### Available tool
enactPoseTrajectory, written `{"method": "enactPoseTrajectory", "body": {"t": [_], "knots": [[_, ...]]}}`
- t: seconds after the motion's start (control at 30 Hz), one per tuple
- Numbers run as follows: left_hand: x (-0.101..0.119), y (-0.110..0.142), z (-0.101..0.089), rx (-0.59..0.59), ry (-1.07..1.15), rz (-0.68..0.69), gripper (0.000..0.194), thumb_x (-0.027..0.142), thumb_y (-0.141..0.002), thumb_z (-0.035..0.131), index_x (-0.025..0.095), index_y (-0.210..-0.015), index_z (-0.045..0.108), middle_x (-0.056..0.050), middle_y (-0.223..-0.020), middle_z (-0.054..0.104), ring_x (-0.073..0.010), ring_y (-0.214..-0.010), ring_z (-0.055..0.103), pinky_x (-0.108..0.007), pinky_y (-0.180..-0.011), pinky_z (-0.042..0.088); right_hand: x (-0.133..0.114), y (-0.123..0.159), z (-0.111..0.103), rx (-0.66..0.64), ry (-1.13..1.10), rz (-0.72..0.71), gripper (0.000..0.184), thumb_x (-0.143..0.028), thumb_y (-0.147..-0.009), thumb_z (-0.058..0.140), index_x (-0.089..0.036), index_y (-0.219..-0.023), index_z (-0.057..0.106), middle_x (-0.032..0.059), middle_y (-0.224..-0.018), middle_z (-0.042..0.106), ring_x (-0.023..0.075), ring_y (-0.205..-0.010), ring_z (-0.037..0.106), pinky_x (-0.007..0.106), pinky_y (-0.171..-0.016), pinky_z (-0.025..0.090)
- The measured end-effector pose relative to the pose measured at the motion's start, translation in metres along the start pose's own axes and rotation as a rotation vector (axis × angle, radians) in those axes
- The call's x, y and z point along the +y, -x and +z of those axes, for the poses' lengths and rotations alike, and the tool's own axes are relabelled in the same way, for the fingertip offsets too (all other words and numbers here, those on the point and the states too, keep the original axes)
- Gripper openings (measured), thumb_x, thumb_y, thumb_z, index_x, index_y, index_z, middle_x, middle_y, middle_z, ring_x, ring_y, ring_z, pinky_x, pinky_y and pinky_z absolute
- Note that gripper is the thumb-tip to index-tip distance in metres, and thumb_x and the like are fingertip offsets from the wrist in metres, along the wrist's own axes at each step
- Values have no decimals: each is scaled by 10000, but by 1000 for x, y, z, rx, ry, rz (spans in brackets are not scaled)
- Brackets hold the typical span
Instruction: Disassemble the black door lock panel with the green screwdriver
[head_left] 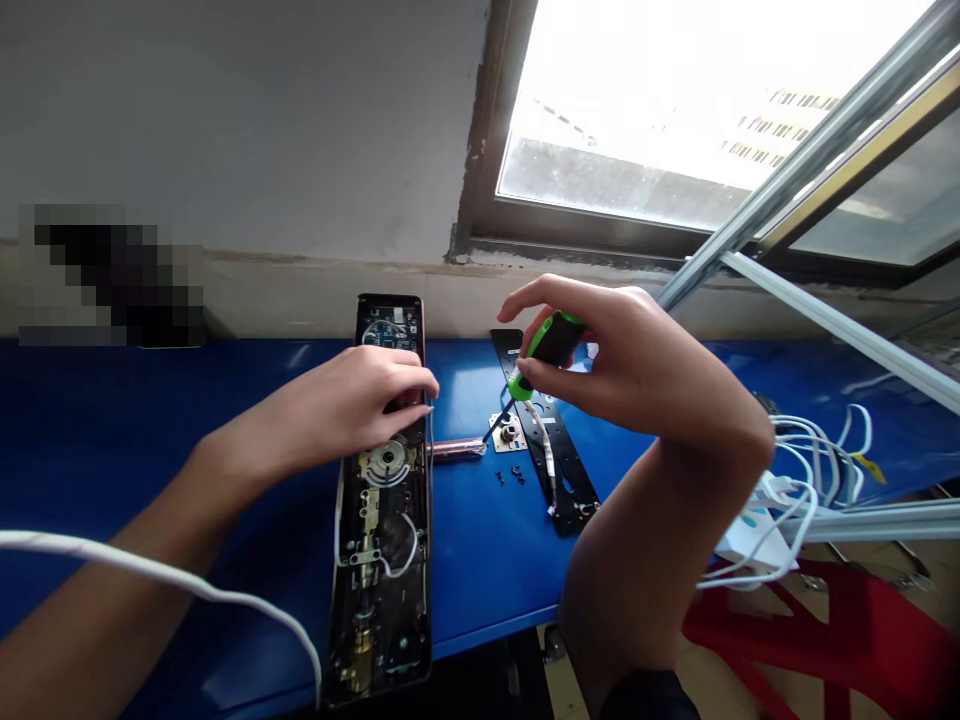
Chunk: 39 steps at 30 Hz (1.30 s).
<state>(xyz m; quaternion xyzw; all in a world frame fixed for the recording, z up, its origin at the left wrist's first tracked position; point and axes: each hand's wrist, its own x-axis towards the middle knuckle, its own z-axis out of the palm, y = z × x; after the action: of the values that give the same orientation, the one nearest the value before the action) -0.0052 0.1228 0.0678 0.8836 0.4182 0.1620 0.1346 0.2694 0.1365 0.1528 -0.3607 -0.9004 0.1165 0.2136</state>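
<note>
Status: 2 hands on the job. Right hand has its fingers clamped around the green-and-black handle of a screwdriver, with the shaft pointing down and left, out past the fingertips. Its tip sits just beside a small steel bracket; contact can't be confirmed. Left hand has its fingers together, draped over the middle of a smart door lock panel; can't tell if they're gripping or just resting. Panel is face down and open: above those fingertips is an exposed circuit board, and below them are the latch mechanism and a loop of white wire. Under the right fingers, a black backplate lies separate from the panel, with a white wire lead along it. Not joined yet, and no cover is on the panel. Below the screwdriver tip, several loose screws sit on the blue bench, exact count unclear. Left of the bracket, towards the left fingertips, is a copper-coloured rod. Well right of the right hand is a bundle of white cables.
</note>
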Motion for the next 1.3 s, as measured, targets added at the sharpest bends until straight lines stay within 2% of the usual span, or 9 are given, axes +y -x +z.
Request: {"method": "enactPoseTrajectory", "body": {"t": [0.1,0.23,0.3,0.43,0.53,0.73,0.93,1.1,1.3], "knots": [[-18,22,-12,5,-2,-90,206,415,-968,609,245,-968,727,-29,-914,741,-169,-730,652,-303,-659,474,-10,-6,5,45,-17,-53,401,-149,-823,731,-252,-1206,675,8,-941,761,185,-784,710,344,-685,564],[-37,39,-23,-72,35,-257,212,458,-928,633,250,-915,667,2,-733,695,-145,-559,574,-287,-538,406,-26,-15,15,155,-132,-87,380,-156,-854,714,-277,-1209,654,-5,-937,737,184,-785,706,366,-703,590],[-41,41,-28,-83,56,-291,224,476,-918,637,254,-934,654,10,-751,702,-144,-570,586,-276,-540,403,-34,-20,23,230,-193,-100,389,-156,-863,714,-300,-1218,647,2,-983,727,197,-827,712,381,-729,605],[-46,40,-34,-30,61,-273,237,461,-926,603,231,-965,646,-19,-920,734,-177,-756,647,-283,-664,452,-50,-32,42,312,-267,-102,345,-157,-871,719,-316,-1168,646,32,-1029,717,236,-896,713,426,-807,627],[-51,40,-35,3,49,-255,263,462,-924,600,218,-1013,643,-40,-1007,730,-201,-861,649,-297,-743,460,-58,-41,55,297,-265,-114,312,-154,-865,714,-307,-1125,636,29,-997,710,241,-894,700,441,-810,626],[-56,45,-31,-73,89,-247,298,470,-949,603,261,-1161,582,-30,-1099,729,-211,-906,661,-294,-747,452,-61,-53,70,299,-153,-162,291,-150,-857,663,-289,-1112,636,1,-971,711,189,-855,681,377,-760,591],[-58,43,-28,-117,126,-289,356,501,-940,601,263,-1198,536,-40,-1055,725,-210,-828,668,-290,-676,442,-63,-53,70,277,-144,-180,301,-127,-845,654,-265,-1112,647,1,-956,722,179,-851,684,367,-796,600],[-58,39,-25,-155,206,-316,385,521,-916,614,270,-1193,518,-36,-1050,721,-227,-873,687,-298,-719,476,-61,-51,70,301,-147,-239,304,-116,-849,665,-247,-1124,653,16,-956,726,187,-836,690,376,-795,605],[-62,37,-19,-141,389,-347,402,485,-860,669,271,-1148,487,-29,-1078,713,-223,-894,716,-302,-758,502,-59,-50,72,303,-120,-227,311,-109,-871,656,-280,-1131,642,9,-961,728,195,-839,686,389,-801,608]]}}
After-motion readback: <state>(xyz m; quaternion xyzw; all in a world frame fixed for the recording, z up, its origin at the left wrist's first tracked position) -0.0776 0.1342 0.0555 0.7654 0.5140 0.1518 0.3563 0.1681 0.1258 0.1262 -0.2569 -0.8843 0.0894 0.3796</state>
